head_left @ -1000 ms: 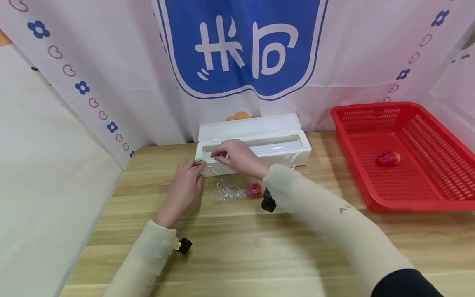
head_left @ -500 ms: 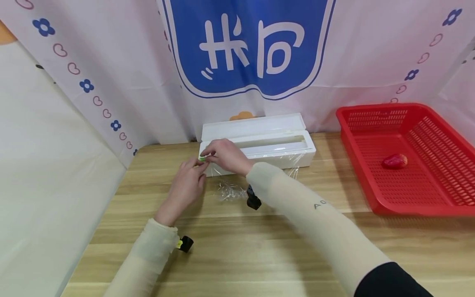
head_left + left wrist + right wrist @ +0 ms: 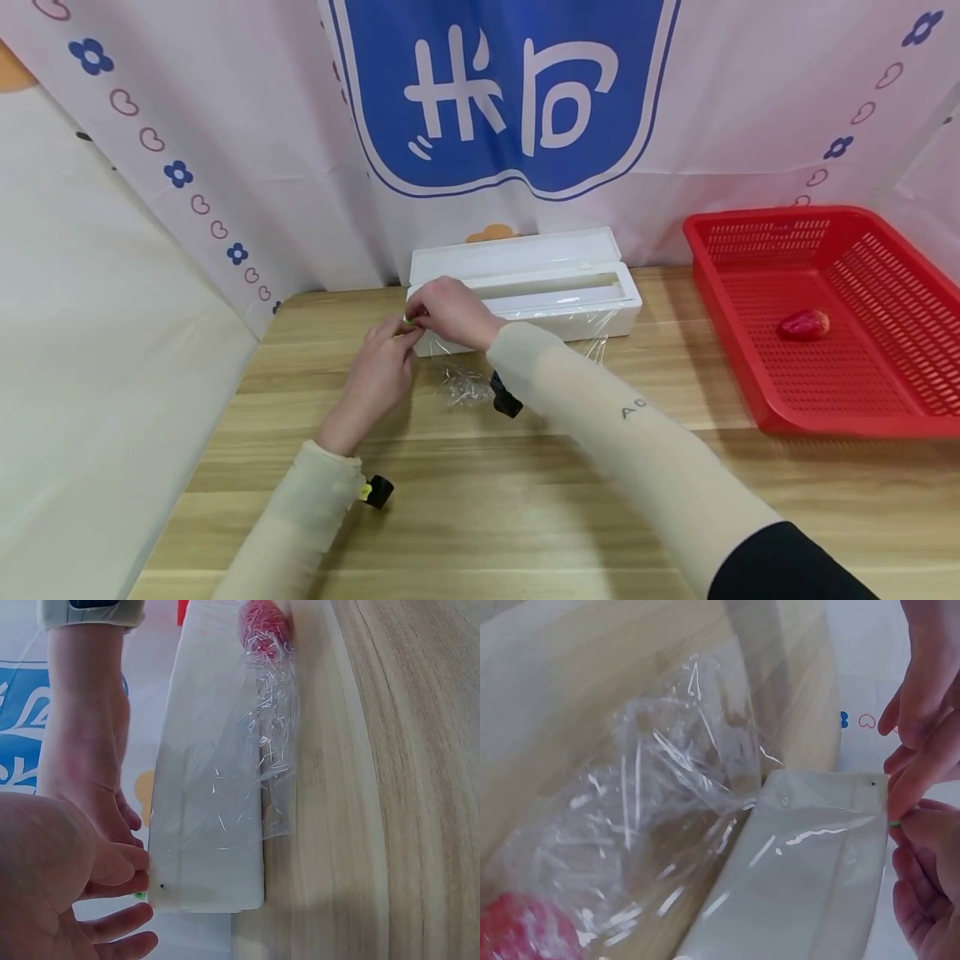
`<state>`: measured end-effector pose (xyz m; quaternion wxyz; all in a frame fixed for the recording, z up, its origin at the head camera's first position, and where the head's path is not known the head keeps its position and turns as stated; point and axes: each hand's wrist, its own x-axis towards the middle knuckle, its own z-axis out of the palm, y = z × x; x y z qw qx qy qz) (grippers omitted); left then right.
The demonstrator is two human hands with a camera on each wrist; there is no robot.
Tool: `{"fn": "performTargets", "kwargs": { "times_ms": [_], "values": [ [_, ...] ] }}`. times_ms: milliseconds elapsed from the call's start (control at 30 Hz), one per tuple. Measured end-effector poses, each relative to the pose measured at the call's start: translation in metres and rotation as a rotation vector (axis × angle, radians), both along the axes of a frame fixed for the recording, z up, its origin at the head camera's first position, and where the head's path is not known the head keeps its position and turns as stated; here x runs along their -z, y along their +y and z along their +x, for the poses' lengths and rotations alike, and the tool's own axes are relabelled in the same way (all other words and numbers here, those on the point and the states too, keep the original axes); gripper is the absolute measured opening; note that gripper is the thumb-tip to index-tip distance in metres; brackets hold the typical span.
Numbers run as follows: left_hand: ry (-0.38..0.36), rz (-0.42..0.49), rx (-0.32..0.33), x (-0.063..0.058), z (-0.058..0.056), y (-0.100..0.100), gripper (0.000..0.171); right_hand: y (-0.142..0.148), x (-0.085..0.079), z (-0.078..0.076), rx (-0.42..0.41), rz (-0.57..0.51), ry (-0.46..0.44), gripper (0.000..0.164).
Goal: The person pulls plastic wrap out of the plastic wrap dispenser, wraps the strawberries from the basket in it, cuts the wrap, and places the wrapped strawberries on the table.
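A white cling film box (image 3: pixel 525 321) stands at the table's back with its lid (image 3: pixel 517 252) raised and a white roll inside. My right hand (image 3: pixel 453 312) pinches a small green slider (image 3: pixel 895 823) at the box's left end. Beside it, my left hand (image 3: pixel 377 375) touches the front left corner with thumb and forefinger, its other fingers loose. Clear film (image 3: pixel 274 742) drapes down the front onto the table, running over a red strawberry-like piece (image 3: pixel 264 626). In the head view my right forearm hides that piece.
A red plastic basket (image 3: pixel 731 350) stands at the right, with another red strawberry-like piece (image 3: pixel 804 325) in it. Behind the box hangs a printed white curtain (image 3: pixel 300 200). The wooden table (image 3: pixel 465 500) extends in front.
My right hand has slid left along the box front to the left corner, meeting the green slider by my left hand. My left hand stays there. The right forearm now covers the red piece.
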<state>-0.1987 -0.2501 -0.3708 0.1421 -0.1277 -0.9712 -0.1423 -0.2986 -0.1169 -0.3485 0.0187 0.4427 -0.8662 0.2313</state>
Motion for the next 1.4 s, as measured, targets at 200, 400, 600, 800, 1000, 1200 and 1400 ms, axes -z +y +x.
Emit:
{"fn": "performTargets", "kwargs": {
  "times_ms": [200,400,600,800,1000,1200,1400],
  "values": [
    [-0.028,-0.023,0.0,-0.004,0.0,0.003,0.039,0.005,0.003,-0.005,-0.042,0.033,0.046,0.02],
    [-0.057,-0.034,-0.004,-0.009,0.0,0.003,0.04,0.02,0.003,-0.01,-0.072,0.033,0.051,0.018],
    [-0.084,-0.043,-0.022,-0.012,-0.002,0.004,0.041,0.042,-0.007,-0.01,-0.093,0.145,0.109,0.019],
    [-0.111,-0.056,-0.036,-0.015,-0.002,0.006,0.041,0.065,-0.015,-0.013,-0.144,0.281,0.129,0.028],
    [-0.128,-0.054,-0.043,-0.016,-0.001,0.007,0.043,0.101,-0.018,-0.021,-0.139,0.339,0.099,0.02],
    [-0.128,-0.065,-0.035,-0.016,-0.003,0.008,0.044,0.14,-0.016,-0.025,-0.139,0.293,0.083,0.015],
    [-0.132,-0.066,-0.043,-0.015,-0.004,0.009,0.046,0.17,-0.026,-0.025,-0.107,0.351,0.096,0.013]
  ]
}}
